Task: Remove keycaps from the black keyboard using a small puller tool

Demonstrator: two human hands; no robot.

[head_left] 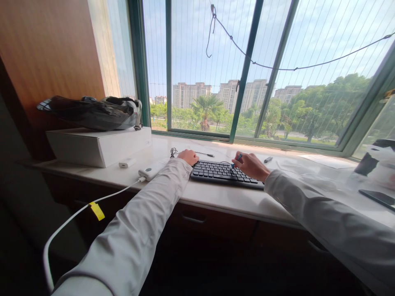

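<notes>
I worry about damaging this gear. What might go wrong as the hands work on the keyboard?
The blue tool in the right hand might slip and pop or scratch a key on the keyboard. The left hand steadies only one end, so the keyboard may shift. The white cable hanging off the ledge could snag.

The curled left hand [188, 156] is covering the left end of the flat black computer keyboard [226, 173], and its fingertips are tucking out of sight beneath the knuckles. The right hand [250, 165] is wrapping around a small blue tool [238, 158], so only the tip is showing and its kind is staying unclear. The thin white cable with a yellow tag [77, 213] is running off the bottom edge. The dark flat phone-like slab [377, 197] is being cut by the right edge. The small dark object [268, 159] beyond the keyboard is appearing too small to identify.
</notes>
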